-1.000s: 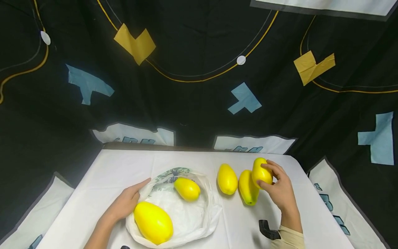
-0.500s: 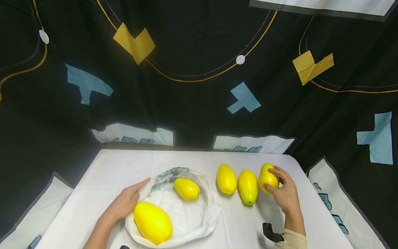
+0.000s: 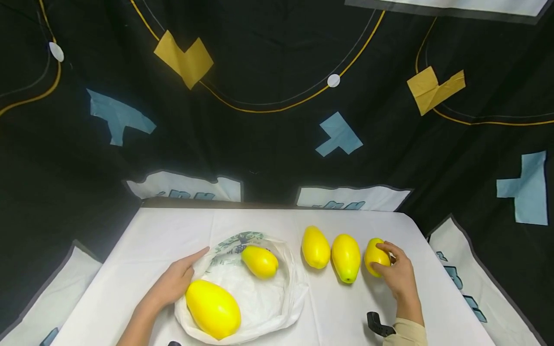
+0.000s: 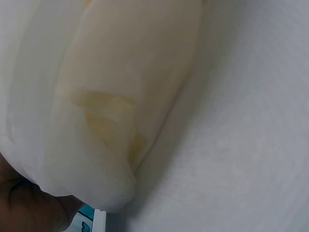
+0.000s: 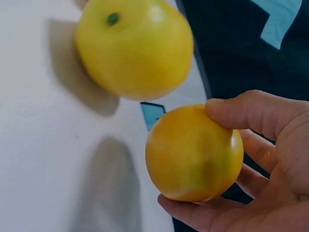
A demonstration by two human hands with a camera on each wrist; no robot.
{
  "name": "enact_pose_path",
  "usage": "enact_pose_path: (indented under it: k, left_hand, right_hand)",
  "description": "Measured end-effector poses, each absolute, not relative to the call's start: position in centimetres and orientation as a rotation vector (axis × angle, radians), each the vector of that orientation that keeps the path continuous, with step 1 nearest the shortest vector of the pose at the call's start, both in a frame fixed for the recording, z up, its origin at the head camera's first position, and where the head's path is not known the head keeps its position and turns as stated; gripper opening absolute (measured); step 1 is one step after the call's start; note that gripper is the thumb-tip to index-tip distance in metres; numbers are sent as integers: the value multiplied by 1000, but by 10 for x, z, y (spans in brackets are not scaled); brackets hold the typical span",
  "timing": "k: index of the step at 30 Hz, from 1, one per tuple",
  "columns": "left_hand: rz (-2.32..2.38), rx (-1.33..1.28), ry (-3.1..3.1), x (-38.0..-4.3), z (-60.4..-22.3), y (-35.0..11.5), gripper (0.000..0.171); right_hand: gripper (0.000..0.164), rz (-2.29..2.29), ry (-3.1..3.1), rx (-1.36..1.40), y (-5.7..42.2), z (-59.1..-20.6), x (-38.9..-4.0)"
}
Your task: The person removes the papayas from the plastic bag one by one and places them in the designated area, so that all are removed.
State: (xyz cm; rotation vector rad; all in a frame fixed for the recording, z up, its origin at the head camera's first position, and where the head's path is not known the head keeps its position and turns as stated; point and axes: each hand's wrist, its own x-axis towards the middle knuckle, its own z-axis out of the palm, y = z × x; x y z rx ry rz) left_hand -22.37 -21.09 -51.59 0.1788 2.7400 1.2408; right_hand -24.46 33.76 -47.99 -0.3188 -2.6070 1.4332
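Observation:
In the head view my right hand (image 3: 400, 276) grips a yellow papaya (image 3: 374, 256) between thumb and fingers at the right of the table. The right wrist view shows this papaya (image 5: 186, 154) apart from a shadow on the cloth, seemingly lifted or tilted. To its left lie two more papayas, one nearer (image 3: 346, 259) and one farther left (image 3: 316, 248). My left hand (image 3: 175, 281) holds the left rim of a white plastic bag (image 3: 296, 293); its thumb is hidden. Inside the bag are a large papaya (image 3: 213, 310) and a smaller one (image 3: 260, 262).
A white cloth covers the table (image 3: 337, 312). Behind it hangs a black curtain (image 3: 268, 149) with tape pieces and cords. A black curved wrist mount (image 3: 378, 325) sits beside my right sleeve (image 3: 405, 332).
My right hand has carried its papaya rightward and down, away from the middle papaya, which now shows whole. My left hand and the bag stay in place.

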Motion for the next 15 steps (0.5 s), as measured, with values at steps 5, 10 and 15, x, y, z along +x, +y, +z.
enact_pose_path:
  k: [5,10,15]
  left_hand:
    - [1236,170,2738,-223,-515,-211,53]
    - [1228,167,2738,-223,-516,-211,53]
    - [1230,179,2749,-225,-516,-211,52]
  right_hand:
    - [60,1458,-2640,-397,340,-486,-244]
    - [61,1495,-2634,-446,342,-491,-244]
    - [62,1492,-2657,-449,345,-494,-246]
